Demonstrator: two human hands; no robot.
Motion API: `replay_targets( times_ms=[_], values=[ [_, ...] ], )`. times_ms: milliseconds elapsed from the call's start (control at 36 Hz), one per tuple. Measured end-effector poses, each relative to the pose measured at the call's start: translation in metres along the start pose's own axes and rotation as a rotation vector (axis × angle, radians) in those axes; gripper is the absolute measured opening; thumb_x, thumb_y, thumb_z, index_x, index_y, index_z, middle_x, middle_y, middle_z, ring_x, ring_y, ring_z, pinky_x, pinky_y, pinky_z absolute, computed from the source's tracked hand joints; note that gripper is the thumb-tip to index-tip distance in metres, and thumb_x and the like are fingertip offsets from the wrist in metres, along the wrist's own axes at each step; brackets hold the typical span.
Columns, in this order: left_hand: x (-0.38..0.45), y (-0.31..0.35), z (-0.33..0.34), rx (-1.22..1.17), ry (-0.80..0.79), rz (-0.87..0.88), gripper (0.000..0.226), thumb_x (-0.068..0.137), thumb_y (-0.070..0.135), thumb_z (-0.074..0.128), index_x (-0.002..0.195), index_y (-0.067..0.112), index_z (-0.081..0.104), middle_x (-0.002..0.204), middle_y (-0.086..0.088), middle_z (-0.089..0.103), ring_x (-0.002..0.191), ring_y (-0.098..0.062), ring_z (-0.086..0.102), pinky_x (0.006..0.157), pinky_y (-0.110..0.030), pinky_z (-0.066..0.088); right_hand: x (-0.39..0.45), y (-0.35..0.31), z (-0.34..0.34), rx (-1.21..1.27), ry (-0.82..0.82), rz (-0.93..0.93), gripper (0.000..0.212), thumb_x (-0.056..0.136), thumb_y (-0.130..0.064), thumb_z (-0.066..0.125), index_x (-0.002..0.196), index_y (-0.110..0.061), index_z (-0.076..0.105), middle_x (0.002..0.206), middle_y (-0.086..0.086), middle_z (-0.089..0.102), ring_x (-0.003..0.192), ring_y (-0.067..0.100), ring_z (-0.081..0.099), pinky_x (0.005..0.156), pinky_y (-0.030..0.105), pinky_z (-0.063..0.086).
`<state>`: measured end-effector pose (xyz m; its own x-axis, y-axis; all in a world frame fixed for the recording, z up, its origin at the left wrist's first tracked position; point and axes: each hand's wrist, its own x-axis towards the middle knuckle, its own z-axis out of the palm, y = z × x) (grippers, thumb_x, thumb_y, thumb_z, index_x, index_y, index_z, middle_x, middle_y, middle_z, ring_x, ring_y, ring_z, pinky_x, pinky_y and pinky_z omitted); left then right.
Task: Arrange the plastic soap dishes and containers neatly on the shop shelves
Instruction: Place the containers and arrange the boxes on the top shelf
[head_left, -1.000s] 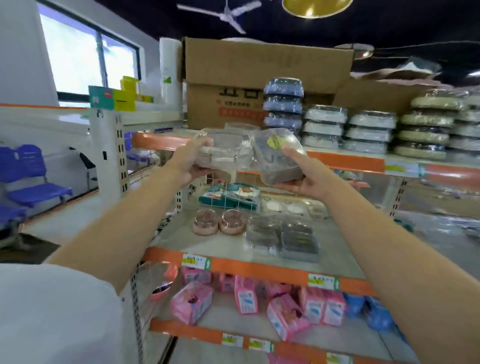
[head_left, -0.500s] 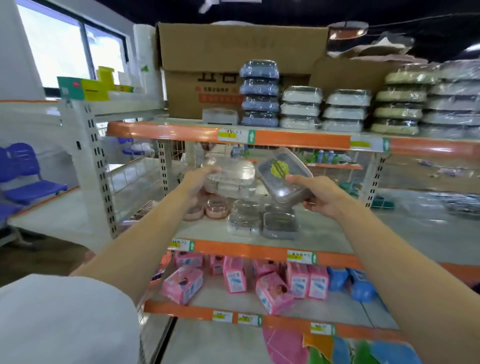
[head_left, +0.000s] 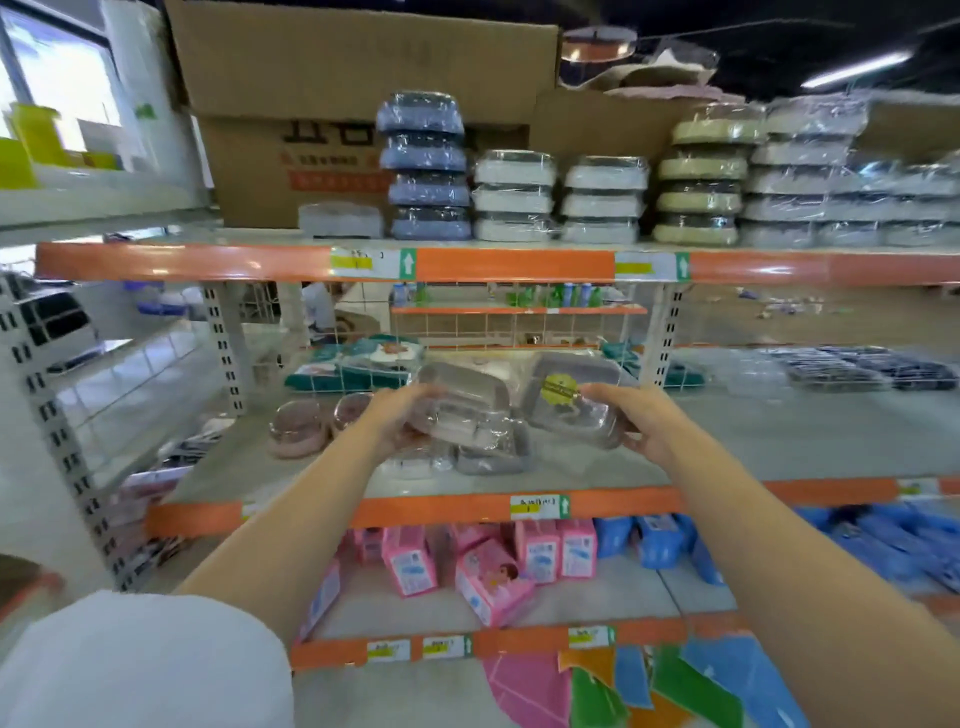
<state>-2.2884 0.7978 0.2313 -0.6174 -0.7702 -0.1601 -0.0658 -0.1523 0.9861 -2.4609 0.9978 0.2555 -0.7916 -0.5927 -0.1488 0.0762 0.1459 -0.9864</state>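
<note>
clear dishes (head_left: 462, 410) in both hands, now lower, at mid shelf (head_left: 779, 441)

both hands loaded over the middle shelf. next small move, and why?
Probably lower the left hand and set its clear soap dish on the stacked dishes right beneath it. It hangs just above that stack, so the drop is short. The right hand holds the stickered dish tilted, over bare middle shelf beside the stack; that one could follow.

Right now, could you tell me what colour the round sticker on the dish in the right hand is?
Yellow sticker, seen in the head view.
</note>
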Motion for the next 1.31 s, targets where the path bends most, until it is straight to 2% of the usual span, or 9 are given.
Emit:
replay_targets(
  times_ms=[111,222,306,389,528,694,944,1167,1306],
  values=[
    [0.031,-0.011,0.012,-0.013,-0.047,-0.031,0.017,0.082,0.017,0.071,0.091,0.009,0.058,0.076,-0.01,0.056,0.071,-0.023,0.058,0.071,-0.038,0.055,0.019,0.007,-0.009,0.001,0.057,0.045,0.018,0.082,-0.02,0.074,0.082,-0.013,0.058,0.066,-0.001,0.052,0.057,0.011,0.047,0.06,0.027,0.044],
    [0.059,-0.013,0.02,-0.088,-0.1,-0.089,0.027,0.083,0.011,0.068,0.107,0.001,0.058,0.08,-0.009,0.061,0.067,-0.019,0.059,0.046,-0.021,0.05,0.047,0.009,-0.017,0.001,0.107,0.069,0.017,0.082,-0.022,0.074,0.087,-0.012,0.061,0.074,0.001,0.057,0.056,0.011,0.05,0.047,0.021,0.036],
    [0.087,-0.015,0.023,-0.116,-0.079,-0.086,0.058,0.077,0.012,0.076,0.128,-0.003,0.051,0.097,-0.015,0.067,0.074,-0.022,0.067,0.054,-0.025,0.053,0.067,0.007,-0.018,0.018,0.134,0.083,0.018,0.085,-0.022,0.071,0.093,-0.011,0.059,0.072,0.002,0.055,0.052,0.01,0.052,0.043,0.021,0.039],
    [0.11,-0.013,0.026,-0.102,-0.088,-0.12,0.054,0.08,0.012,0.074,0.126,-0.004,0.049,0.107,-0.02,0.065,0.079,-0.025,0.065,0.059,-0.03,0.056,0.087,0.007,-0.016,0.048,0.171,0.118,0.029,0.086,-0.025,0.07,0.105,-0.01,0.054,0.075,0.003,0.055,0.062,0.015,0.052,0.05,0.027,0.041],
    [0.144,-0.022,0.032,-0.096,-0.103,-0.12,0.034,0.085,0.011,0.07,0.11,-0.008,0.057,0.081,-0.014,0.061,0.059,-0.016,0.063,0.047,-0.022,0.05,0.116,0.019,-0.008,0.055,0.213,0.114,0.025,0.084,-0.026,0.073,0.094,-0.011,0.056,0.068,0.006,0.049,0.057,0.017,0.044,0.055,0.025,0.036],
    [0.175,-0.035,0.047,-0.021,-0.046,-0.166,0.058,0.074,0.017,0.081,0.12,-0.004,0.053,0.109,-0.021,0.066,0.095,-0.033,0.067,0.079,-0.042,0.058,0.141,0.032,-0.006,-0.004,0.242,0.158,0.029,0.084,-0.027,0.073,0.073,-0.011,0.052,0.069,0.007,0.052,0.06,0.02,0.048,0.056,0.027,0.041],
    [0.197,-0.052,0.081,0.056,-0.007,-0.188,0.069,0.076,0.022,0.08,0.129,0.003,0.04,0.119,-0.015,0.057,0.103,-0.026,0.061,0.08,-0.037,0.058,0.188,0.055,-0.027,0.037,0.222,0.169,0.029,0.084,-0.024,0.073,0.073,-0.011,0.049,0.069,0.009,0.043,0.055,0.02,0.038,0.054,0.026,0.029],
    [0.211,-0.061,0.127,0.091,0.012,-0.194,0.063,0.078,0.021,0.078,0.128,0.001,0.045,0.098,-0.007,0.058,0.095,-0.023,0.061,0.068,-0.03,0.057,0.223,0.07,-0.058,0.024,0.217,0.204,0.023,0.085,-0.019,0.072,0.093,-0.003,0.057,0.084,0.015,0.054,0.061,0.02,0.052,0.049,0.025,0.044],
    [0.222,-0.064,0.161,0.099,0.035,-0.217,0.066,0.081,0.023,0.076,0.132,0.002,0.039,0.117,-0.012,0.055,0.104,-0.024,0.058,0.08,-0.036,0.057,0.255,0.077,-0.084,0.005,0.23,0.254,0.034,0.085,-0.023,0.072,0.104,-0.002,0.054,0.102,0.02,0.06,0.087,0.03,0.056,0.089,0.045,0.05]
  ],
)
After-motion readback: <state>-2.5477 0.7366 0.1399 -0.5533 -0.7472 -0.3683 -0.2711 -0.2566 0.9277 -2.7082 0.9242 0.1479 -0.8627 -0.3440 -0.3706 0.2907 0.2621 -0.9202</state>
